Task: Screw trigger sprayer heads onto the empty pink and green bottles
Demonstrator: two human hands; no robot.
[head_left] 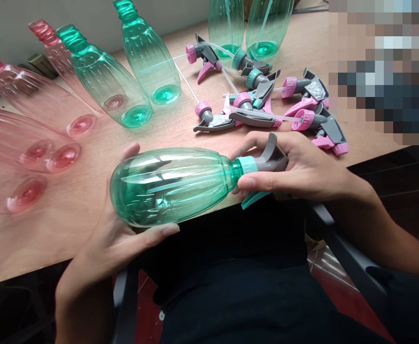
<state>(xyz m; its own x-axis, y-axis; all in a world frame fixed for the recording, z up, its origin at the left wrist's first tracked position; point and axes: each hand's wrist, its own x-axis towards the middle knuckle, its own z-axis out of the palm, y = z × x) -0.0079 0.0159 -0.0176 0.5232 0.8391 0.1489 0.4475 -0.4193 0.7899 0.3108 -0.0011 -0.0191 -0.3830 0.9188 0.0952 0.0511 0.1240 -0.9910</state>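
A green transparent bottle [173,186] lies sideways in the air above the table's front edge, its base to the left. My left hand [123,239] wraps round the base end, thumb along the near side. At the neck sits a spray head [270,160] with a turquoise collar, grey body and turquoise trigger; a thin tube runs from it inside the bottle. My right hand [292,167] grips the spray head and collar, with the thumb on the near side of the neck.
On the wooden table [62,229], several pink bottles [26,91] stand at the left and green bottles [105,81] stand beside them and at the back. Several loose spray heads [216,119] with tubes lie beyond my right hand. A blurred patch covers the top right.
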